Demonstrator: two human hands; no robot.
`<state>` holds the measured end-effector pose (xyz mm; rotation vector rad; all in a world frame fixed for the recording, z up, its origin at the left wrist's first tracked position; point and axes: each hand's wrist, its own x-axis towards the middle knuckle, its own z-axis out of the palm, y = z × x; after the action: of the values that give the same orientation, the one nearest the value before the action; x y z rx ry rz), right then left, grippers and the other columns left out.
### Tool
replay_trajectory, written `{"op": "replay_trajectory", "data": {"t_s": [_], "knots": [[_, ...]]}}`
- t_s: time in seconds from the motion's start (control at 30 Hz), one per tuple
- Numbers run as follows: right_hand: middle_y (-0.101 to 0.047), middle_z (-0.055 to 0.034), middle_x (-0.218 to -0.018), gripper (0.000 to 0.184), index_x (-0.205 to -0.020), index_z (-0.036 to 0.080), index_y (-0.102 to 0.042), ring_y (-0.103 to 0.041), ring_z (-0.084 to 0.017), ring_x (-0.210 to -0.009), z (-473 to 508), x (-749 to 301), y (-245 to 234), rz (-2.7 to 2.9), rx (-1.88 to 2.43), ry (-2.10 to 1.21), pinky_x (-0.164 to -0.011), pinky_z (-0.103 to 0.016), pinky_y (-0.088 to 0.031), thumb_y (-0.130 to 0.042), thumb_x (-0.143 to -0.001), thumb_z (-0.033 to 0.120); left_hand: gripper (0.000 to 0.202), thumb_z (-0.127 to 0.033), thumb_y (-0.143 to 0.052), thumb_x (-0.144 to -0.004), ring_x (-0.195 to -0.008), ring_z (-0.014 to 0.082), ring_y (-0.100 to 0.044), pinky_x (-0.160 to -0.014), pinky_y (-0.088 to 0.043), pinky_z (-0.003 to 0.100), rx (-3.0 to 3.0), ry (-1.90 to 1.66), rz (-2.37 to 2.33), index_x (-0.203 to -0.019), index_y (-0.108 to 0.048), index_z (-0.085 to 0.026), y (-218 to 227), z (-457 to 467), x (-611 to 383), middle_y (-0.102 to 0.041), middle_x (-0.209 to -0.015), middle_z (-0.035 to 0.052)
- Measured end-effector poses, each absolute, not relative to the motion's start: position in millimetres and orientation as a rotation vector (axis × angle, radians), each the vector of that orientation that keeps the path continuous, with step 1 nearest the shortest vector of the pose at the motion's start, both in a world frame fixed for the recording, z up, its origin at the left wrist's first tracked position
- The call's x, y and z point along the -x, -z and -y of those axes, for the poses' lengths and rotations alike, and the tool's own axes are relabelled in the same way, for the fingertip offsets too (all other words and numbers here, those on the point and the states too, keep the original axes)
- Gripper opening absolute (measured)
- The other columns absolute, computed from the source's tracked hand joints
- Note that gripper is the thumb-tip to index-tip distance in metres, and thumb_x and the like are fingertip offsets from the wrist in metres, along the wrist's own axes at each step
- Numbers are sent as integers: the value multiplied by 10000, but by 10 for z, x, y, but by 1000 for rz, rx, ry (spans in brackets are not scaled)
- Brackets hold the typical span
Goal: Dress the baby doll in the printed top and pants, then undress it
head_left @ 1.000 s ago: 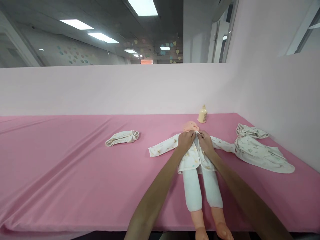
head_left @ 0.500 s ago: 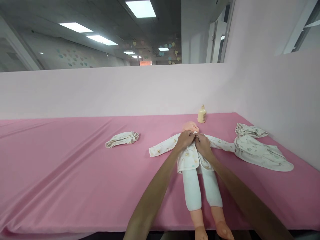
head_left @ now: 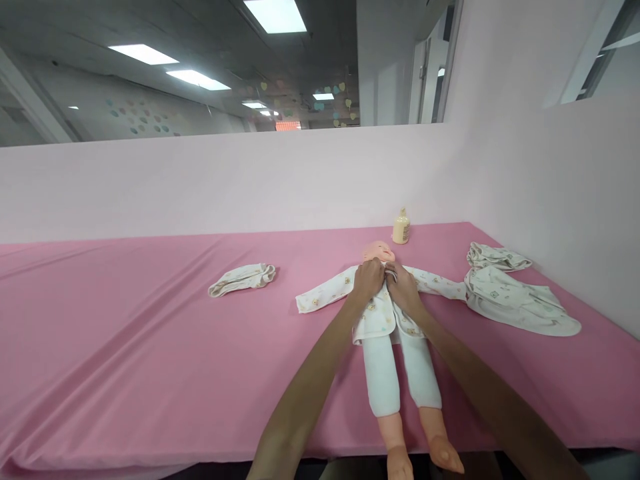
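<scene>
A baby doll (head_left: 381, 377) lies on its back, head away from me and feet at the near edge. It wears a white patterned baby jacket (head_left: 374, 320) with both sleeves spread sideways; the lower front hangs parted over white legs. At the neckline my left hand (head_left: 369, 279) is closed on the jacket's front edge. My right hand (head_left: 401, 287) pinches the opposite edge right beside it. Both hands meet just below the doll's head (head_left: 379, 251). The fingertips and any fastener between them are partly hidden.
A pink sheet (head_left: 150, 373) covers the table. A cream pump bottle (head_left: 401, 227) stands behind the doll. One folded white cloth (head_left: 243, 279) lies to the left. On the right are a crumpled white garment (head_left: 520, 303) touching the sleeve and a folded garment (head_left: 500, 257). White walls border the back and right.
The camera view has shifted slightly. Both hands stay at the doll's neckline, with the right fingers slightly changed and a bit of the jacket's edge showing between them.
</scene>
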<state>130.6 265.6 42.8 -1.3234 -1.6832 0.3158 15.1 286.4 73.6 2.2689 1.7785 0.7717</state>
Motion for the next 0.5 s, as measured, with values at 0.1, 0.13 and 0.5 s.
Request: {"op": "replay_trajectory", "data": {"t_s": [0.1,0.13,0.5], "knots": [[-696,-86,-1103,353,-1095,194,-636,-606,-244,-1040,-2680,-1306,-399,1724,1305,-274,-898,-360,-428,-400,-836,149,229,-205,-353,-909,-844,209,-595,-720,-407,300,-2167,-841,-1745,-763,-526,-170,-728,-2910,-113,-653,-870,99],[-698,-87,-1096,350,-1081,192,-647,-604,-246,-1047,-2685,-1307,-395,1749,1293,-259,-908,-366,-430,-397,-840,149,231,-205,-356,-899,-816,191,-586,-700,-406,286,-2128,-862,-1727,-729,-510,-175,-727,-2926,-98,-646,-849,83],[-669,-104,-1086,337,-1054,174,-655,-566,-246,-1072,-2655,-1308,-361,1708,1285,-216,-949,-390,-420,-400,-833,180,156,-171,-426,-766,-582,110,-460,-551,-339,238,-1857,-897,-1580,-610,-423,-186,-788,-2898,-61,-495,-615,-12]]}}
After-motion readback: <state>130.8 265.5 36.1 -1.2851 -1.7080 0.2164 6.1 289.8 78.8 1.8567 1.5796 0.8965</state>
